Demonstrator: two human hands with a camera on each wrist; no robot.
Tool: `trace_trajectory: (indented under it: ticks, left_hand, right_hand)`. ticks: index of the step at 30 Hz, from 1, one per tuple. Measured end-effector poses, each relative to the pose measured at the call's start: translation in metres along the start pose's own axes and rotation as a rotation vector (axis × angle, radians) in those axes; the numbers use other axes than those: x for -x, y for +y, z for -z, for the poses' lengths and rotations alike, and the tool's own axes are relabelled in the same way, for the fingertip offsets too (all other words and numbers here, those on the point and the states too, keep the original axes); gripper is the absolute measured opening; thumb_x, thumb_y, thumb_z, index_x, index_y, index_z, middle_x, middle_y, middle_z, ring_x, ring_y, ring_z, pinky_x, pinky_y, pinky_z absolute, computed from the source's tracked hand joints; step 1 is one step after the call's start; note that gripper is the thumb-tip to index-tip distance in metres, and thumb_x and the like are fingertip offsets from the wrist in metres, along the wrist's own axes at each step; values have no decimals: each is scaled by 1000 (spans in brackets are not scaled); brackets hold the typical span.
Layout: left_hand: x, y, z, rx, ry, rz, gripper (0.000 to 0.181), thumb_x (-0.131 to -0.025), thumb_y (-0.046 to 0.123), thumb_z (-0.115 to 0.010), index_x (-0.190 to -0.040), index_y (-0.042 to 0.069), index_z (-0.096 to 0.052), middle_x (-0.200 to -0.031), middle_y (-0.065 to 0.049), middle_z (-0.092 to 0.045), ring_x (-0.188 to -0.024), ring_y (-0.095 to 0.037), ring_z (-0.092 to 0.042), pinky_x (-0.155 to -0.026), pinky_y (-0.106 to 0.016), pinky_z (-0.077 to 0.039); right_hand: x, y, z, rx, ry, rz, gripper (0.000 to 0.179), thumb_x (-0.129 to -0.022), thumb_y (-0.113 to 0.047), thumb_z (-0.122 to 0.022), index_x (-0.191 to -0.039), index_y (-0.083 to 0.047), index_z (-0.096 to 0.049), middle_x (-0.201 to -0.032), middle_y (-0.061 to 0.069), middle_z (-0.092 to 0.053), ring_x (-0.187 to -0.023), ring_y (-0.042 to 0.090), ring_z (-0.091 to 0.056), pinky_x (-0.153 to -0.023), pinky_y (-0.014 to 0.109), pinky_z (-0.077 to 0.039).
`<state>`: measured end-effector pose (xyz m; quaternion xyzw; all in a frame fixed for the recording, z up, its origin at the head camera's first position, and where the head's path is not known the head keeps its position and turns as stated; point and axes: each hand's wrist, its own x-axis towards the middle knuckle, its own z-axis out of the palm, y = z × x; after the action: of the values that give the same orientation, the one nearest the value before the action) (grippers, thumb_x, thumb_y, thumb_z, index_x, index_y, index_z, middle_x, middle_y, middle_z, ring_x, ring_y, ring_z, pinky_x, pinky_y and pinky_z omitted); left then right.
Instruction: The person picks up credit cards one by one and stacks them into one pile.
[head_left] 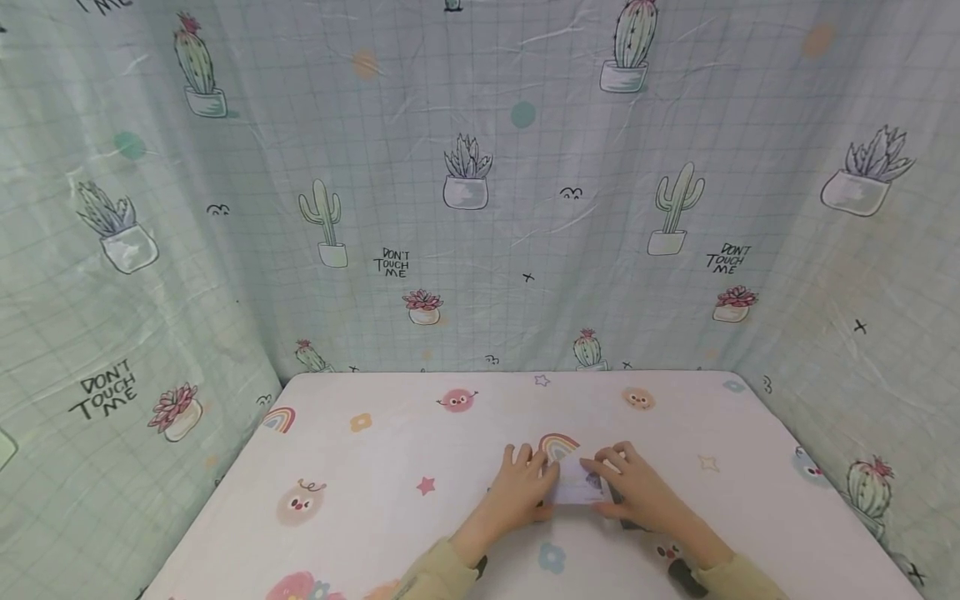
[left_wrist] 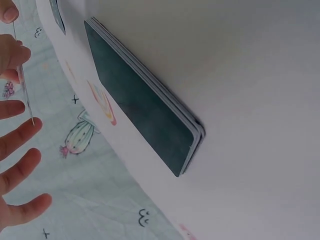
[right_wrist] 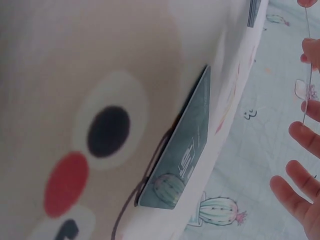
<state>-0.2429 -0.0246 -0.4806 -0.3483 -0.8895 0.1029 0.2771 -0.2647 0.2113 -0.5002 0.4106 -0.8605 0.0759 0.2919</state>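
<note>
A thin, pale card [head_left: 576, 483] is raised between the two hands, its light face towards the head camera. My left hand [head_left: 517, 490] pinches its left end, and my right hand [head_left: 636, 487] grips the right end between thumb and fingers. Both wrist views show this card edge-on, as a fine line between fingertips [left_wrist: 31, 125]. Below the left hand lies a neat stack of dark green cards [left_wrist: 137, 100], largely hidden in the head view. Under the right hand, a dark card with white printing [right_wrist: 187, 150] lies on the table, mostly covered by that hand in the head view.
The white table cover [head_left: 360, 475] carries printed faces, flowers, stars and rainbows. Behind it and on both sides hangs a pale green curtain [head_left: 465, 250] with cactus prints. A dark band [head_left: 686, 577] shows at the right wrist.
</note>
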Motion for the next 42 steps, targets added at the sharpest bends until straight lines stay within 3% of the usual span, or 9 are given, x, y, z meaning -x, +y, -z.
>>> trace_trajectory:
  ticks: [8,17,25,35,42]
  left_hand:
    - [12,-5,-1,-1,8,-7,58,-66,54,-67,-110,20,-53,-102,3,-56,-93,-17,-47,-84,-42,-41]
    - [24,-12,-2,-15,38,2,54,-66,52,-68,-108,21,-56,-103,4,-57,-93,-18,-48,-82,-42,-41]
    - [33,-14,-6,10,40,13,50,-68,48,-68,-108,21,-56,-103,6,-58,-93,-17,-48,-82,-43,-41]
    - [43,-16,3,68,18,33,51,-68,45,-70,-111,20,-56,-105,6,-57,-94,-16,-47,-83,-44,-41]
    - [49,-20,2,67,8,39,52,-68,45,-70,-110,20,-55,-105,6,-57,-94,-17,-47,-83,-44,-41]
  right_hand:
    - [-3,-6,-2,-18,1,5,61,-61,-43,-75,-114,-16,-59,-98,-7,-53,-89,12,-43,-70,28,-44]
    - [-1,-9,-12,-25,-49,-43,60,-62,-44,-74,-115,-21,-58,-103,-11,-55,-93,8,-41,-73,27,-45]
    - [-6,-14,-12,-80,-16,3,59,-60,-41,-76,-112,-19,-60,-102,-10,-55,-91,8,-42,-71,26,-45]
    - [-13,-20,-13,-80,-7,72,55,-60,-40,-76,-108,-18,-61,-101,-8,-57,-90,10,-42,-70,26,-44]
    - [-21,-24,-14,-70,-38,88,54,-62,-42,-75,-109,-20,-60,-103,-9,-58,-91,9,-42,-73,26,-44]
